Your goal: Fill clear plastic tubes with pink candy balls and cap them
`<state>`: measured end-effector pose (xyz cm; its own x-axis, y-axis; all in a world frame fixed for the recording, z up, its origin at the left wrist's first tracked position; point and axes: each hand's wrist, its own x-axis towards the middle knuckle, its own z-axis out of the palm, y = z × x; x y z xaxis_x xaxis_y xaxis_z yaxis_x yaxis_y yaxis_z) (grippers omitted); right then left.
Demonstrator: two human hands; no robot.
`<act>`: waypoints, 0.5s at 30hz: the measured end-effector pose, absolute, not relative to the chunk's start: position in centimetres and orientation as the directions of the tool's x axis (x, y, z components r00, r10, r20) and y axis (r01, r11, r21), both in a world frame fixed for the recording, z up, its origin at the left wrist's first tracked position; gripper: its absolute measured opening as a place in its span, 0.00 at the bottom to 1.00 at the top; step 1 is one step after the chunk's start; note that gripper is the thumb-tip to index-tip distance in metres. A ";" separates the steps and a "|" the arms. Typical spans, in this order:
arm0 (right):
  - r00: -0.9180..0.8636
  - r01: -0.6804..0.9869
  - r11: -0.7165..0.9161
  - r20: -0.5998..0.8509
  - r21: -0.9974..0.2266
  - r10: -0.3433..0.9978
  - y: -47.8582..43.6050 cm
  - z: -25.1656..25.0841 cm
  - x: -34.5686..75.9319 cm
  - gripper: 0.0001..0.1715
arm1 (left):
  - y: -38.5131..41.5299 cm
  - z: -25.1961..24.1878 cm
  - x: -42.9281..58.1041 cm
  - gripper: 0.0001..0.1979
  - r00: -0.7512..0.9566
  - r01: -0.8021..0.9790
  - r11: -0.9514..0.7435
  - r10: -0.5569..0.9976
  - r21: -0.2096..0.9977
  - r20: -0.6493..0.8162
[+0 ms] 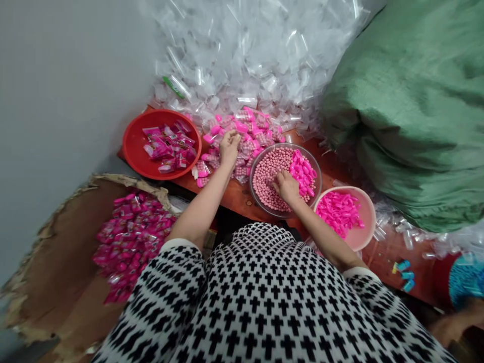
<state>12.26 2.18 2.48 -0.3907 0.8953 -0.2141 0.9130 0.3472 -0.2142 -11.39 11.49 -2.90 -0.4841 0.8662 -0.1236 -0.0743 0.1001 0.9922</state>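
Observation:
My left hand (230, 146) is over a heap of small clear tubes with pink caps and pink beads inside (247, 143). Its fingers are pinched together; whatever they hold is hidden or too small to make out. Over on the right, my right hand (287, 187) reaches into a clear bowl (319, 174) of round pink beads (270, 166). Its fingers are curled down at the beads, and what lies between them cannot be made out. Bright pink plastic caps (302, 171) lie on the beads in the right part of that bowl.
A red basin (130, 143) holds pink wrapped packets. A torn carton (56, 252) is full of similar packets. A pale pink bowl (366, 227) contains pink plastic pieces. Clear empty tubes (242, 55) pile up behind, beside a green sack (408, 111). Another person's hand (454, 325) is at lower right.

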 end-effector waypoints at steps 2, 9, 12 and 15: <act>-0.419 0.894 0.368 -0.182 -0.255 0.890 1.9 2.2 12.2 0.09 | 11.7 -3.0 -11.3 0.15 -0.494 0.006 0.103 0.865 0.995 -0.087; -0.380 0.850 0.280 -0.151 -0.447 0.913 1.5 1.4 12.9 0.06 | 10.8 -1.2 -11.2 0.18 -0.491 0.392 0.077 0.860 0.917 0.138; -0.367 0.856 0.257 -0.178 -0.449 0.913 1.8 1.4 13.4 0.06 | 8.0 -0.4 -10.0 0.20 -0.371 0.479 0.018 0.910 0.878 0.184; -0.410 0.857 0.304 -0.192 -0.416 0.892 2.2 1.6 13.2 0.14 | 5.4 -0.9 -8.8 0.21 -0.300 0.491 0.012 0.941 0.871 0.156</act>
